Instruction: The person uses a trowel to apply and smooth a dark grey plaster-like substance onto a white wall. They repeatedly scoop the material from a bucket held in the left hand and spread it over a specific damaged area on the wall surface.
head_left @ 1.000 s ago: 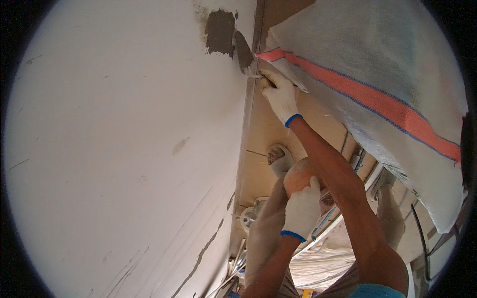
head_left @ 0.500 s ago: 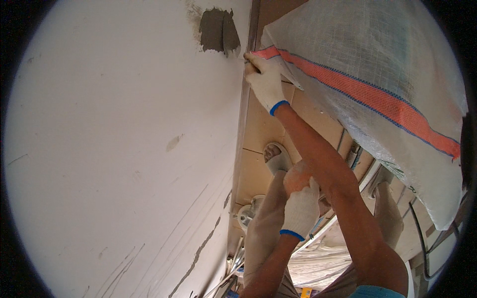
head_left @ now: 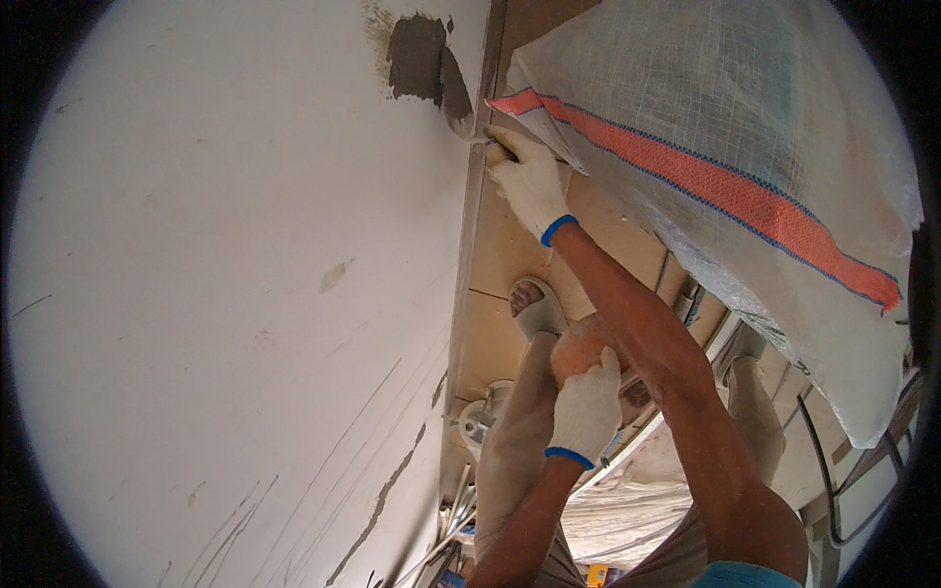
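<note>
While the right hand [head_left: 530,181] grips a trowel [head_left: 458,105], long blade [head_left: 452,84] pointing ahead, slightly left, left hand [head_left: 586,407] clasps orange bowl [head_left: 580,350]

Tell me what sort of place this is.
Probably a room under repair or renovation: the white wall bears a dark grey patch, the gloved right hand holds a flat-bladed tool against it, and a large woven sack lies alongside.

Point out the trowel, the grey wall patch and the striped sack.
Trowel [head_left: 455,92]: head view, middle of the blade.
Grey wall patch [head_left: 414,59]: head view, its middle.
Striped sack [head_left: 725,182]: head view, on its orange stripe.
</note>
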Motion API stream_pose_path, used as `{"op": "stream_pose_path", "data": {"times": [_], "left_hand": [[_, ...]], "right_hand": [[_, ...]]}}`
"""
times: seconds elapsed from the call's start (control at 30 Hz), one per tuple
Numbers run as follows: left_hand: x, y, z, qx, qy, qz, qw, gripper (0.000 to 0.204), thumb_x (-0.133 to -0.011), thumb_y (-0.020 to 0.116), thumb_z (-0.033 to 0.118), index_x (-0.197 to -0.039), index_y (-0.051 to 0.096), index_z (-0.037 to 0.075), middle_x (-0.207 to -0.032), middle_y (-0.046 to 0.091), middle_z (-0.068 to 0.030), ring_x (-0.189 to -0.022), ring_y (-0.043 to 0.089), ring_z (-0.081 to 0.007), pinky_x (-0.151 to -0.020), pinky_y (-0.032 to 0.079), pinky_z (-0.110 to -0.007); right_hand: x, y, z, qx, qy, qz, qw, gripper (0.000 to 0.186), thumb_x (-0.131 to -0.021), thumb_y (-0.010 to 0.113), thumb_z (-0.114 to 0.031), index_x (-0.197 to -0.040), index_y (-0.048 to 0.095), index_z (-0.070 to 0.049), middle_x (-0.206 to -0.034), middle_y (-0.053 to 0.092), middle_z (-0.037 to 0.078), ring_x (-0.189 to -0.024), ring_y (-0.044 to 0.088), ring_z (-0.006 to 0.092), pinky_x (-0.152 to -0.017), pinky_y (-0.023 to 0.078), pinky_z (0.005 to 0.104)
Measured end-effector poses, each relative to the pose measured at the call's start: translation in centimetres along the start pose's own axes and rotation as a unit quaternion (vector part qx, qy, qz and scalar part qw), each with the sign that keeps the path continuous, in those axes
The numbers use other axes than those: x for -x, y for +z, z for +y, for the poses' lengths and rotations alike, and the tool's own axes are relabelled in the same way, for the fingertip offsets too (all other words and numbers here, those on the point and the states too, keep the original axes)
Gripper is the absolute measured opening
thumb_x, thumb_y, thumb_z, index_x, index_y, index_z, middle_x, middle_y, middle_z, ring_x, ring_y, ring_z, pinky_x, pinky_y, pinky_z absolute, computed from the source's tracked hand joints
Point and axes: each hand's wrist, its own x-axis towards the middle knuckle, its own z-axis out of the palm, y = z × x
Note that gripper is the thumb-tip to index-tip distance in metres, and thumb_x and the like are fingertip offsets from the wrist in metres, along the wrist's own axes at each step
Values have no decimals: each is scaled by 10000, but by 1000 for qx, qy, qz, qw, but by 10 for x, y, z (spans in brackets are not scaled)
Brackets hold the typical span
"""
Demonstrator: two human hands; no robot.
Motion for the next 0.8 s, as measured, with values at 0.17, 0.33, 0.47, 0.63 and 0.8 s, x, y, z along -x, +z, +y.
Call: {"op": "stream_pose_path", "data": {"times": [0.17, 0.33, 0.47, 0.63, 0.8], "left_hand": [[-3, 11, -2, 4, 10, -11, 1000, 409, -876, 646, 132, -1259, 619, -8, -954, 720, -238, -870, 732, -407, -741, 595, -499], [2, 13, -6, -6, 14, -11, 1000, 332, -881, 635, 127, -1185, 651, -4, -944, 723, -232, -851, 733, -407, -710, 595, -501], [0, 12, 1, -9, 1, 8, 1000, 265, -884, 635, 130, -1103, 681, -12, -943, 724, -232, -845, 733, -405, -704, 596, -501], [1, 20, -6, -1, 15, 4, 1000, 242, -893, 627, 137, -1070, 698, -11, -951, 727, -226, -850, 731, -410, -743, 589, -523], [2, 24, -12, -10, 26, -8, 1000, 235, -877, 666, 127, -1079, 687, 9, -951, 722, -217, -851, 738, -395, -721, 613, -479]], "right_hand": [[19, 11, 11, 52, -16, 1, 999, 437, -901, 630, -102, -1329, 692, -40, -1174, 726, 244, -1103, 688, 398, -969, 524, 437], [63, -3, 15, 111, 9, -36, 993, 466, -892, 625, -103, -1353, 676, -59, -1237, 702, 242, -1154, 663, 409, -990, 509, 464], [54, -9, 17, 84, -18, -3, 996, 463, -907, 622, -119, -1363, 661, -51, -1257, 686, 237, -1162, 649, 421, -986, 505, 482], [28, 7, -4, 105, -71, 34, 991, 444, -922, 634, -146, -1354, 656, -49, -1161, 688, 252, -1115, 646, 450, -953, 504, 514], [43, 9, -6, 221, -57, 3, 974, 439, -936, 617, -104, -1369, 651, -46, -1161, 695, 232, -1099, 667, 407, -931, 519, 460]]}}
